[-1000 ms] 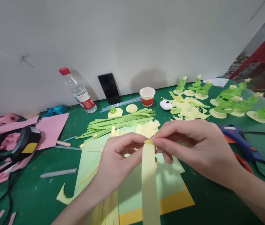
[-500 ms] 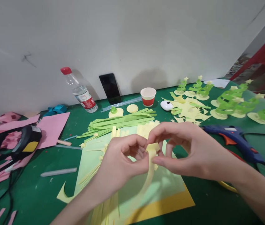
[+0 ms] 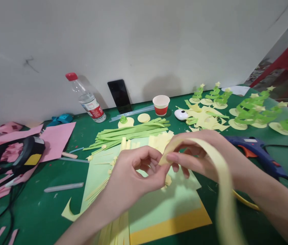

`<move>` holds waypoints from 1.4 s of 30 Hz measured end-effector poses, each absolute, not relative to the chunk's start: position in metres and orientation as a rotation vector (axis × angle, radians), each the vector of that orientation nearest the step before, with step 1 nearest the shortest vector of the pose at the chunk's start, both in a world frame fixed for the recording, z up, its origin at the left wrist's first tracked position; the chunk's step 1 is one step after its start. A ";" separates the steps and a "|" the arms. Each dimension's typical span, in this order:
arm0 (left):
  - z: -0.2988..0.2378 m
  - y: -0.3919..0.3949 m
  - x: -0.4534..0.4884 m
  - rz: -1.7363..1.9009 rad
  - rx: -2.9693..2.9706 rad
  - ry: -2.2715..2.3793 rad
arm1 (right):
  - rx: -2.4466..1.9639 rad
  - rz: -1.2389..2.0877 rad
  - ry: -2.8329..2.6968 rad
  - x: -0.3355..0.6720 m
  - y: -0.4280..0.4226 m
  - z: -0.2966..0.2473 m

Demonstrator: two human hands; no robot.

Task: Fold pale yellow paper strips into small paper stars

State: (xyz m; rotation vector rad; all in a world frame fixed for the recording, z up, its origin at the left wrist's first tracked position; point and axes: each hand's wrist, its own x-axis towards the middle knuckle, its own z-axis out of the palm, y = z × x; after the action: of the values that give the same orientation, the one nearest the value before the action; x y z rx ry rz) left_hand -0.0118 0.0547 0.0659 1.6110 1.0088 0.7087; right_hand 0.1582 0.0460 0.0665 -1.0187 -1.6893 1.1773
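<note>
A long pale yellow paper strip (image 3: 216,161) runs between my hands, its loose tail curving over the right hand and down toward the bottom edge, blurred. My left hand (image 3: 144,170) pinches the strip's folded end between thumb and fingers. From the other side my right hand (image 3: 192,154) closes thumb and fingers on the same strip. Beneath both hands lie pale green paper sheets (image 3: 156,207) over a yellow-orange sheet (image 3: 174,234). More yellow strips (image 3: 115,228) and several tiny folded stars (image 3: 112,166) rest at the sheets' left side.
Green paper strips (image 3: 131,132) lie behind my hands, near a paper cup (image 3: 161,106), a water bottle (image 3: 90,102) and a phone (image 3: 120,97). At right are a glue gun (image 3: 258,153), yellow scraps (image 3: 206,117) and several green spiral trees (image 3: 253,105). Pink paper (image 3: 57,141) is at left.
The strip's tail has swung from hanging below my hands to arching over the right hand and down on the right. My right hand has shifted its pinch; the left has barely moved.
</note>
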 end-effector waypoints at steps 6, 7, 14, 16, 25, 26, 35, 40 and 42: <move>0.063 0.054 -0.015 0.851 1.739 0.974 | -1.072 1.315 -1.457 0.154 0.045 0.066; 0.063 0.054 -0.015 0.851 1.814 0.962 | -1.043 1.342 -1.419 0.153 0.044 0.065; 0.063 0.053 -0.019 0.851 2.190 0.916 | -0.923 1.558 -1.281 0.152 0.043 0.063; 0.063 0.052 -0.019 0.868 2.234 0.905 | -0.893 1.604 -1.260 0.153 0.043 0.064; 0.057 0.056 -0.017 0.993 2.308 0.825 | -0.909 1.671 -1.134 0.153 0.045 0.066; 0.057 0.056 -0.017 1.005 2.297 0.817 | -0.913 1.683 -1.119 0.153 0.045 0.066; 0.052 0.056 -0.019 1.125 2.314 0.641 | -0.864 1.912 -1.082 0.154 0.047 0.065; 0.049 0.054 -0.021 1.166 2.259 0.552 | -0.837 1.954 -1.063 0.153 0.045 0.064; 0.046 0.055 -0.021 1.244 2.194 0.561 | -0.844 1.921 -1.041 0.153 0.045 0.064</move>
State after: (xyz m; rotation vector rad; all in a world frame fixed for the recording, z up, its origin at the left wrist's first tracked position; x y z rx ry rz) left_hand -0.0210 0.0550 0.0464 2.1937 0.5614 1.2436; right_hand 0.1526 0.0449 0.0643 -0.8441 -1.0409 1.9213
